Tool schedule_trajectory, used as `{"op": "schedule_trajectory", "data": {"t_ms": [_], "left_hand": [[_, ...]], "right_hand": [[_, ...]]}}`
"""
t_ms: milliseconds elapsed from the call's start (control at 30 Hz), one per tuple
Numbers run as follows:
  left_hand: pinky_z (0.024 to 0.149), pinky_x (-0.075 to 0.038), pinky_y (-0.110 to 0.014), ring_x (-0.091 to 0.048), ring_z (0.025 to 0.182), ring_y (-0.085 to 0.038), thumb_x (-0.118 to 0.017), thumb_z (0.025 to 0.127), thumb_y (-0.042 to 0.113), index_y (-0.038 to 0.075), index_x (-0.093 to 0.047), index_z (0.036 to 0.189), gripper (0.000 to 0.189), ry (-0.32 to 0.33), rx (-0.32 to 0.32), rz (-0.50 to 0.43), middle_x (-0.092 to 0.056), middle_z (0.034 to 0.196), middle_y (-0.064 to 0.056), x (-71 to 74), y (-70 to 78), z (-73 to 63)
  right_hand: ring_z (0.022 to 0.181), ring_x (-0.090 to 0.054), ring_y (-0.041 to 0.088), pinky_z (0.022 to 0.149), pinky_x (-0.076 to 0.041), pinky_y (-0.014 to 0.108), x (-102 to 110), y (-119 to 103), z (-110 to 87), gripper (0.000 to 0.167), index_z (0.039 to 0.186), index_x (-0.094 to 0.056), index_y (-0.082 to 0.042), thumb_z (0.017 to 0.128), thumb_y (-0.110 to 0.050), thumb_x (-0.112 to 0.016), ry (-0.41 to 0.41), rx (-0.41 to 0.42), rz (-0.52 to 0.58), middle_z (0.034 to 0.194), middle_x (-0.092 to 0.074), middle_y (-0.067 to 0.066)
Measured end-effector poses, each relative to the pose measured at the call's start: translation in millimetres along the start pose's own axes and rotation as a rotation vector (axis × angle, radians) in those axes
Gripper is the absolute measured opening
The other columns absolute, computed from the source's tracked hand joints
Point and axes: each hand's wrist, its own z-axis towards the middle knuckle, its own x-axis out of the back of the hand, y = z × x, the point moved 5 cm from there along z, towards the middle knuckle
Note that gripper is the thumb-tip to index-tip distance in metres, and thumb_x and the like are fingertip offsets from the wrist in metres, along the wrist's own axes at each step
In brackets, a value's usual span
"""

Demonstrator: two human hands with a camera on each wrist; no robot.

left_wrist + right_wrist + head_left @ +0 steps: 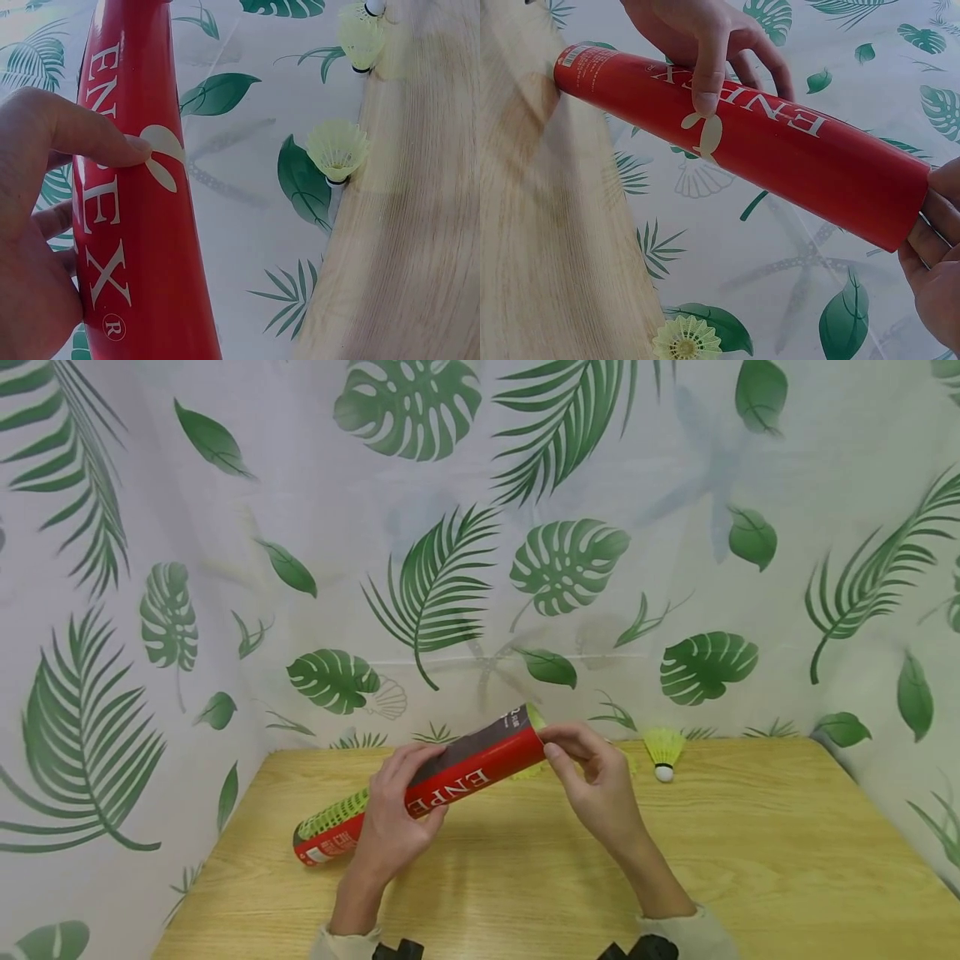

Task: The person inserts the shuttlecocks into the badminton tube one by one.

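A red and dark shuttlecock tube (480, 768), lettered in white, slants up to the right above the table. My left hand (397, 814) grips it around the middle, thumb along the near side; the left wrist view shows this hand's fingers (97, 135) on the red surface. At the tube's raised right end is my right hand (596, 777), its fingers at the mouth. In the right wrist view those fingers (934, 225) reach inside the rim, so their tips are hidden. I cannot tell whether they pinch anything there.
On the wooden table (750, 835), a yellow shuttlecock (663, 753) stands cork down near the back edge, right of my right hand. More yellow shuttlecock feathers (528, 772) show behind the tube. A leaf-patterned cloth (465, 610) rises behind the table.
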Motion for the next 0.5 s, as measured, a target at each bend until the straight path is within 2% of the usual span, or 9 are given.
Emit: {"op": "schedule_trajectory", "data": {"t_ms": [267, 500], "left_hand": [[0.097, -0.039, -0.054, -0.054, 0.125, -0.020, -0.085, 0.073, 0.007, 0.024, -0.061, 0.137, 0.070, 0.002, -0.006, -0.003, -0.058, 0.137, 0.002, 0.5, -0.5, -0.4], [0.097, -0.038, -0.053, -0.053, 0.126, -0.021, -0.084, 0.074, 0.007, 0.023, -0.061, 0.137, 0.069, 0.002, 0.003, -0.012, -0.058, 0.137, 0.002, 1.9, -0.9, -0.8]], "right_hand": [[0.106, -0.070, 0.017, 0.094, -0.053, 0.026, 3, -3, 0.1, 0.021, 0.118, -0.067, 0.002, 0.097, 0.006, -0.063, -0.010, 0.022, -0.007, 0.114, -0.070, 0.013], [0.106, -0.070, 0.018, 0.094, -0.053, 0.027, 22, -1, 1.8, 0.025, 0.118, -0.067, 0.001, 0.096, 0.010, -0.061, -0.036, 0.057, -0.027, 0.113, -0.071, 0.016]]}}
